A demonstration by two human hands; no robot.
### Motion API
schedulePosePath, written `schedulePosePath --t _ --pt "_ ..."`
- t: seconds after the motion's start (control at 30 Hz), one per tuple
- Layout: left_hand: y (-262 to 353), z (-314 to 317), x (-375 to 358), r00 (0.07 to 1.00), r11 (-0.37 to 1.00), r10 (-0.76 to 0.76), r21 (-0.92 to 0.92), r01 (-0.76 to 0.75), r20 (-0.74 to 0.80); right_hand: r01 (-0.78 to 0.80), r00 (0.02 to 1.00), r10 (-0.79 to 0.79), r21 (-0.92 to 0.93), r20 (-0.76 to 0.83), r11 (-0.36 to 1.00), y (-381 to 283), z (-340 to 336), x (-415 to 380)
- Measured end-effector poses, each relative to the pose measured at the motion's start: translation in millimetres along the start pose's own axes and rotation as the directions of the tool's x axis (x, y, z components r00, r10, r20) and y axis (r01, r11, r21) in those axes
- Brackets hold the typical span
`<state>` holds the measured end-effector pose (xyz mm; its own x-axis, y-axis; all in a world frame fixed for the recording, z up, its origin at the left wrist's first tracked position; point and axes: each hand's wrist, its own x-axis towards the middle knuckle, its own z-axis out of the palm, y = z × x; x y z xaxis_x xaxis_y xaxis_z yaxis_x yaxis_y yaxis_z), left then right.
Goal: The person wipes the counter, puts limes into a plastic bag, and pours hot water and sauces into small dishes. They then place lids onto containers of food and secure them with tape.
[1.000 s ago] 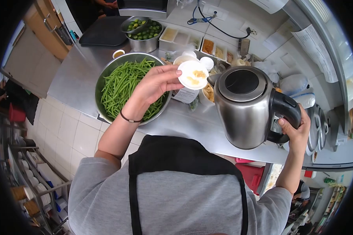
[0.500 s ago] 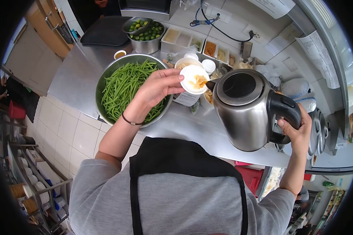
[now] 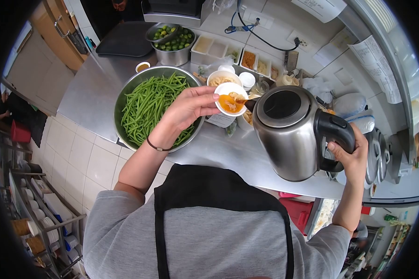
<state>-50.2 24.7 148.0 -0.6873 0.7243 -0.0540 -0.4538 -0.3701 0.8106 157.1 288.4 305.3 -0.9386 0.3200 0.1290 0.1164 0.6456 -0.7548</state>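
My left hand (image 3: 187, 109) holds a small white cup (image 3: 231, 99) above the steel counter, fingers wrapped around its left side. Orange-brown liquid and some pale bits lie in the cup. My right hand (image 3: 351, 156) grips the black handle of a steel electric kettle (image 3: 291, 133), which is tilted left with its spout at the cup's rim. A thin stream runs from the spout into the cup. A large steel bowl of green beans (image 3: 149, 105) sits under my left forearm.
Behind stand a steel pot of small green limes (image 3: 172, 42), a row of white condiment tubs (image 3: 233, 53), a small sauce cup (image 3: 143, 66) and several white containers. The steel counter (image 3: 86, 95) ends at a tiled front; a shelf rack (image 3: 42, 209) stands lower left.
The kettle has tipped further toward the cup and moved closer. The cup, holding only pale bits a second ago, now holds orange-brown liquid. Both hands keep their hold.
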Motion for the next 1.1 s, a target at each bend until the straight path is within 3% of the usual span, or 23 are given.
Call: schedulePosePath --t 0.53,0.7,0.73,0.8,0.93,1.0,1.1 --pt "-3 5 -4 0.999 0.999 -0.042 -0.008 0.042 0.009 0.025 0.999 -0.026 -0.014 -0.031 1.0 2 1 -15" --pt "0 5 -5 0.999 0.999 -0.048 -0.022 0.049 0.011 -0.064 0.988 0.084 0.155 -0.127 0.986 14 8 -28" --pt "3 5 -6 0.999 0.998 -0.052 -0.025 0.052 0.014 0.001 0.986 0.026 0.158 -0.167 0.987 20 10 -29" --pt "6 -1 -6 1.0 1.0 -0.018 -0.008 0.018 -0.008 0.016 0.965 0.07 0.321 -0.253 0.947 14 13 -32" --pt "21 -18 -12 0.995 0.998 0.048 -0.028 -0.05 -0.088 0.33 0.849 -0.095 0.383 -0.519 0.863 -4 -4 -21" --pt "35 -23 -22 0.991 0.995 0.094 -0.023 -0.096 -0.09 0.513 0.784 -0.252 0.364 -0.568 0.777 -30 -23 -2" --pt "48 -45 -35 0.973 0.985 0.17 -0.005 -0.173 -0.154 0.646 0.72 -0.357 0.386 -0.596 0.659 -87 -57 36"
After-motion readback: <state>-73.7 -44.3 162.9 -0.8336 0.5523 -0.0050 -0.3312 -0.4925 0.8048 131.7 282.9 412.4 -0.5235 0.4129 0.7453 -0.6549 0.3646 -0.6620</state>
